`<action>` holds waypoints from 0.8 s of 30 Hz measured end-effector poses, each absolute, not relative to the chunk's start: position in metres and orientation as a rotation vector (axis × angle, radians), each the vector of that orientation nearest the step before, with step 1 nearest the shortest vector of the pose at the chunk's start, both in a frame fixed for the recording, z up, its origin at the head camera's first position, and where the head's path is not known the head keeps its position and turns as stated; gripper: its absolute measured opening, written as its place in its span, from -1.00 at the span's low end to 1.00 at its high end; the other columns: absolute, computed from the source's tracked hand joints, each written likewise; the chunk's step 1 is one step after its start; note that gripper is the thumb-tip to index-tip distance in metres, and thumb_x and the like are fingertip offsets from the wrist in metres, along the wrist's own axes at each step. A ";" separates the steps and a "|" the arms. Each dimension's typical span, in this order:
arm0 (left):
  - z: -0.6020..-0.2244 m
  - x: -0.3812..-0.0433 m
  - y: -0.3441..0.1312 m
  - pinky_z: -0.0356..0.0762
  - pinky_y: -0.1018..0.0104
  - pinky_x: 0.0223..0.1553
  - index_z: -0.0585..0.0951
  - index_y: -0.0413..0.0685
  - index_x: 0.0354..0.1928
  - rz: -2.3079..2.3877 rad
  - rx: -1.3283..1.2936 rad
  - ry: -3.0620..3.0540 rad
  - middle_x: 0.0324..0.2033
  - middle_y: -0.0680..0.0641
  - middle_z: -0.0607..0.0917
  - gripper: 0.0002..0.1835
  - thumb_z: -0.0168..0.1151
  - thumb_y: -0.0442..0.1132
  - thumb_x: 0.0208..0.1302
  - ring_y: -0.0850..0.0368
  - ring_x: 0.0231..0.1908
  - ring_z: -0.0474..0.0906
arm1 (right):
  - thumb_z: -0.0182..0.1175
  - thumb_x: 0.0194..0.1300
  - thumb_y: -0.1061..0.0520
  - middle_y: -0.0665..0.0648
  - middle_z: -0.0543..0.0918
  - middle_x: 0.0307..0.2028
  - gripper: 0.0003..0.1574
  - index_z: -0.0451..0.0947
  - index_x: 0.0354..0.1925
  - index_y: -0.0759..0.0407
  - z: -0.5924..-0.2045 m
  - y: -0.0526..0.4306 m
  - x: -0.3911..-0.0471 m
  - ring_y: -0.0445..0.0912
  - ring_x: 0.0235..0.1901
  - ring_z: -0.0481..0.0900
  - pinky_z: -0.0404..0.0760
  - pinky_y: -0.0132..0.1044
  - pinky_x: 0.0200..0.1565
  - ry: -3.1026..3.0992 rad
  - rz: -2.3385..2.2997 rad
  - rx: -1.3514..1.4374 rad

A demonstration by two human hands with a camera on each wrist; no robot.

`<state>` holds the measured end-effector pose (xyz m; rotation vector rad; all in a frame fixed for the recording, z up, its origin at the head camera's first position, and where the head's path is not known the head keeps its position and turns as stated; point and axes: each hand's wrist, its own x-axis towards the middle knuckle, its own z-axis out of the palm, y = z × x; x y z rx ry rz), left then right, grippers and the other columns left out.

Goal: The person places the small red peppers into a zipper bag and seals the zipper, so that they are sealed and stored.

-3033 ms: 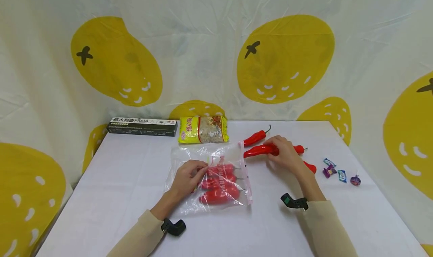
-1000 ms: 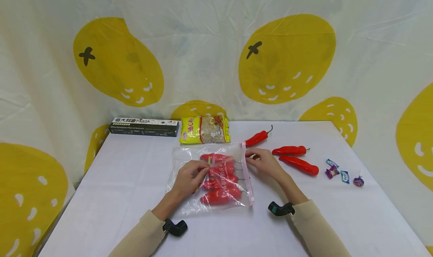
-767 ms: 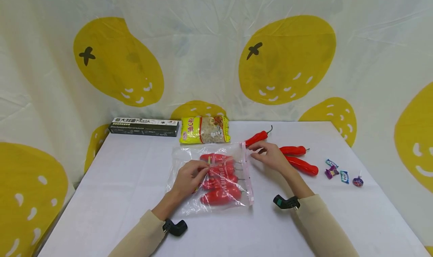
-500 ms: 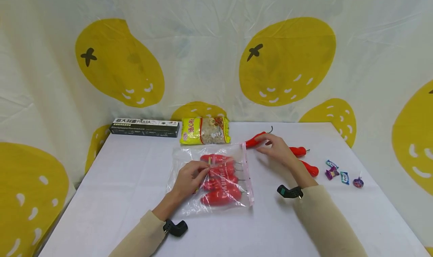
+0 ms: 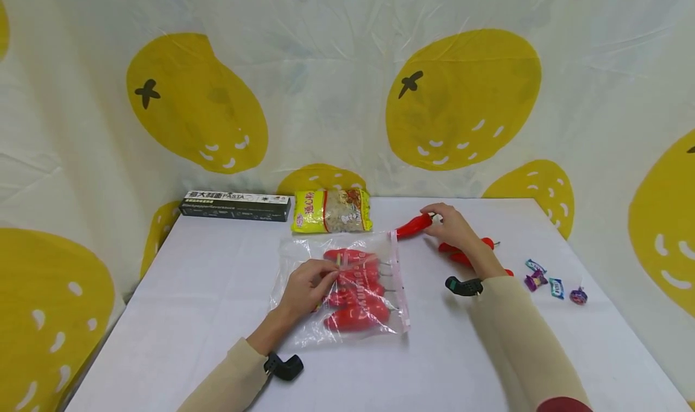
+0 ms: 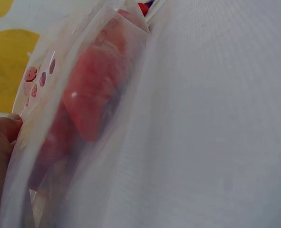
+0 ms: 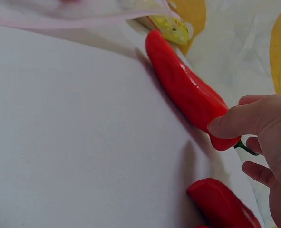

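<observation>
From my remote seat I see a pale backdrop (image 5: 326, 68) printed with big yellow fruit shapes, draped behind and to both sides of a white desk (image 5: 190, 315). On the desk's middle lies a clear zip bag (image 5: 304, 333) with red peppers inside. At 11 o'clock from it sits a long black pasta box (image 5: 235, 205), and at 12 o'clock a yellow noodle packet (image 5: 331, 210). My left hand (image 5: 307, 286) pinches the bag's upper film over the peppers. My right hand (image 5: 453, 229), at 2 o'clock from the bag, curls thumb and fingers around the stem end of a loose red pepper (image 5: 411, 225) lying just past the bag's mouth. Two more peppers (image 5: 485, 243) lie partly hidden under that wrist. Small wrapped candies (image 5: 551, 282) sit at 3 o'clock, near the desk's right edge.
</observation>
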<state>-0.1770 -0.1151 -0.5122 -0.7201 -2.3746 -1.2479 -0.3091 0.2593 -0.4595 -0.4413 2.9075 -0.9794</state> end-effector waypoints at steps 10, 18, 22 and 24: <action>-0.512 -0.176 -0.113 0.61 0.33 -0.03 0.63 0.13 -0.12 -1.229 -0.710 -2.392 -0.16 0.15 0.69 -0.82 0.20 -0.08 0.27 0.27 -0.07 0.58 | 0.19 0.23 0.14 0.21 0.42 0.20 -0.43 0.38 0.22 0.01 -0.469 0.260 -0.309 0.11 0.06 0.37 0.45 0.11 0.14 2.871 -0.849 -0.311; -0.511 -0.177 -0.115 0.61 0.36 -0.06 0.63 0.13 -0.11 -1.232 -0.712 -2.388 -0.16 0.13 0.69 -0.81 0.19 -0.07 0.27 0.27 -0.09 0.58 | 0.22 0.23 0.08 0.20 0.47 0.15 -0.43 0.38 0.21 0.01 -0.459 0.258 -0.301 0.10 0.08 0.37 0.43 0.12 0.16 2.906 -0.870 -0.310; -0.510 -0.177 -0.115 0.60 0.34 -0.02 0.63 0.15 -0.12 -1.229 -0.709 -2.391 -0.16 0.15 0.69 -0.81 0.19 -0.07 0.27 0.28 -0.07 0.58 | 0.25 0.20 0.07 0.18 0.48 0.14 -0.39 0.37 0.22 0.01 -0.453 0.260 -0.291 0.09 0.06 0.38 0.49 0.10 0.10 2.934 -0.886 -0.296; -0.510 -0.177 -0.115 0.59 0.33 -0.01 0.63 0.15 -0.12 -1.228 -0.706 -2.393 -0.16 0.15 0.69 -0.82 0.20 -0.07 0.27 0.28 -0.06 0.58 | 0.26 0.19 0.07 0.18 0.50 0.11 -0.39 0.37 0.21 0.02 -0.450 0.262 -0.286 0.09 0.05 0.40 0.51 0.08 0.08 2.954 -0.886 -0.306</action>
